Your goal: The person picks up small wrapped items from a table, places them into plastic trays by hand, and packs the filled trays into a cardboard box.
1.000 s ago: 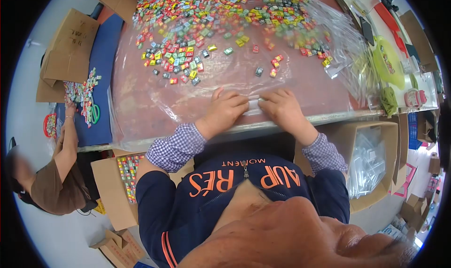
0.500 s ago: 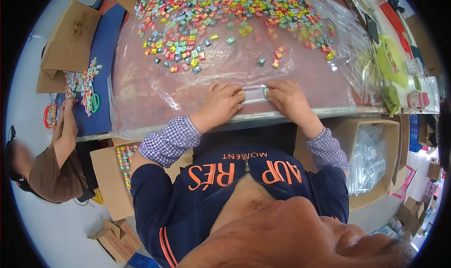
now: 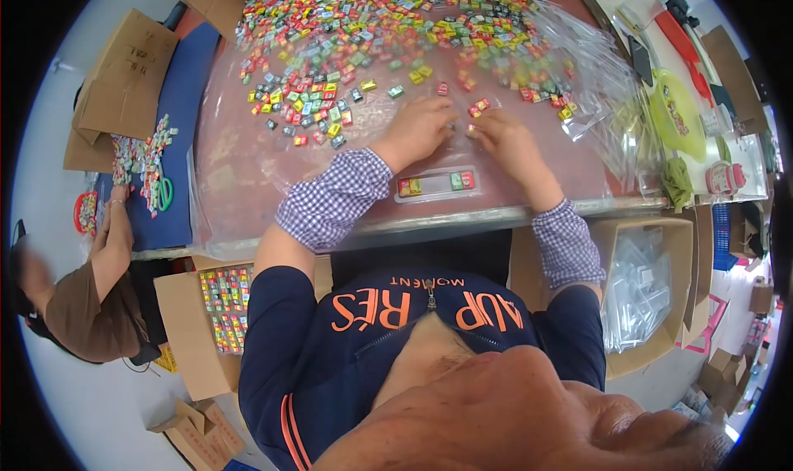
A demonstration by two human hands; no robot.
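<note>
A clear plastic tray (image 3: 431,195) lies flat near the table's front edge. Small coloured boxes sit at both its ends, yellow and red ones (image 3: 409,187) on the left, green and red ones (image 3: 462,180) on the right. Beyond the tray, my left hand (image 3: 423,126) is closed with its fingertips down at the table; what they hold is mostly hidden. Close beside it, my right hand (image 3: 500,137) pinches a small box (image 3: 472,130) between thumb and fingers. Loose red boxes (image 3: 479,107) lie just past my fingertips.
A wide heap of small coloured boxes (image 3: 363,25) covers the far table. Clear plastic sheeting (image 3: 591,91) lies at right. Cartons stand below the edge, one with clear trays (image 3: 636,298), one with filled packs (image 3: 225,293). Another person (image 3: 99,298) works at a blue table on the left.
Both hands have let go of the clear tray and moved forward to the loose boxes. The tray now lies uncovered on the table. The dark loose box is no longer visible where it lay.
</note>
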